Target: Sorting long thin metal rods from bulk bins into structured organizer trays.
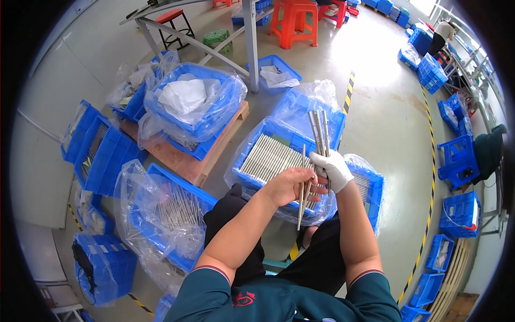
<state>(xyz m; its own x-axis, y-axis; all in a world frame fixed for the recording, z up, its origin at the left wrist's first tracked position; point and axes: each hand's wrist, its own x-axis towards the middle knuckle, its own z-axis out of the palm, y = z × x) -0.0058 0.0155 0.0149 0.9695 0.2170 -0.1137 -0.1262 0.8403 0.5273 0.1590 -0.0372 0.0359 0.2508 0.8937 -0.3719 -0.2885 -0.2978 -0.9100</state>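
Note:
My bare left hand (289, 187) is closed around the lower part of one or two slim metal rods (301, 212), which point down and slightly left. Beside it, my right hand (335, 170), in a white glove, grips several silvery metal rods (318, 129) that stick up in a loose fan. The two hands nearly touch, and where their fingers overlap I cannot tell which rods each one holds. Just beneath them is a blue crate (244, 185) lined with clear plastic. Similar metal rods (271, 155) lie in it side by side in a neat row.
More plastic-lined crates stand close by: one with a pile of rods (179, 214) at left, another (375, 206) at right. A bagged crate (212, 129) rests on a wooden pallet (212, 169). Red stools (294, 24) and a grey table leg (251, 48) are farther off.

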